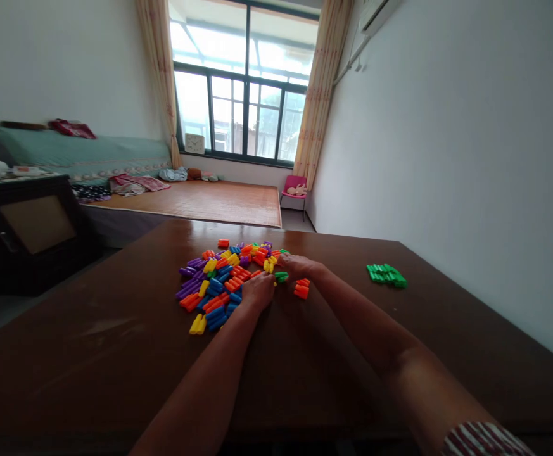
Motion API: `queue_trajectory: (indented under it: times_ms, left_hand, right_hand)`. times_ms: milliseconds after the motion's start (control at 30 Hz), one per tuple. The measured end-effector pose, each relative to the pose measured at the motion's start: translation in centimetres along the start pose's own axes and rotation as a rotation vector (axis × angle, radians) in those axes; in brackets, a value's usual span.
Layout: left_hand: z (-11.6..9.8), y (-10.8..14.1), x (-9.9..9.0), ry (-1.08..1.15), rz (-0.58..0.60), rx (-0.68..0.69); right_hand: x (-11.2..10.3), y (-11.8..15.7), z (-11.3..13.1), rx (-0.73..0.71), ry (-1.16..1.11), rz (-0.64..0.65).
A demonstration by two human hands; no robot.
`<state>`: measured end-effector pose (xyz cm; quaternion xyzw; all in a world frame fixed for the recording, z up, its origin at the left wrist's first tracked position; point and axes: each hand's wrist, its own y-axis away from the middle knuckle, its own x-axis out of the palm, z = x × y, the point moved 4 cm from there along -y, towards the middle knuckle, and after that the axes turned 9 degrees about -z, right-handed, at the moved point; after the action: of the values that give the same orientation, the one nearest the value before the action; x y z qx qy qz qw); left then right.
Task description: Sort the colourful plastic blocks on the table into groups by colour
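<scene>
A loose pile of plastic pieces point(216, 285) in purple, orange, blue, yellow and green lies on the brown table point(114, 354). My left hand point(258, 291) rests at the pile's right edge, its fingertips beside yellow and green pieces; what its fingers hold, if anything, is too small to make out. Reaching over the pile's far right side, my right hand point(295, 266) is near yellow and green pieces, its fingertips partly hidden. A green piece point(280, 277) sits between the hands. Orange pieces point(301, 289) lie just below my right wrist. Farther right is a separate group of green pieces point(386, 275).
Beyond the table's far edge stands a low bed point(209, 199) with cloths on it. A dark cabinet point(33, 228) is at the left, and a pink chair point(295, 187) stands near the window. A white wall point(447, 139) runs along the right.
</scene>
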<state>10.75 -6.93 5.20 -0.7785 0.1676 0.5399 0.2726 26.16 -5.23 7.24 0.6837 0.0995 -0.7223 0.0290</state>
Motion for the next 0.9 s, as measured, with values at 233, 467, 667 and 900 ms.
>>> queue_trajectory:
  times_ms: [233,467,667,900]
  left_hand:
    - [0.0,0.6,-0.1,-0.002,-0.061,0.03]
    - [0.4,0.4,0.1,-0.019,-0.05,0.023]
    - [0.3,0.4,-0.1,-0.018,-0.04,0.004]
    - [0.5,0.1,0.3,-0.008,-0.058,0.0]
  right_hand:
    - [-0.7,0.9,-2.9,0.143,-0.099,-0.152]
    - [1.4,0.1,0.2,0.109,-0.117,-0.008]
    - [1.2,0.3,2.0,0.126,-0.09,-0.063]
    - [-2.6,7.0,-5.0,0.245,-0.065,-0.36]
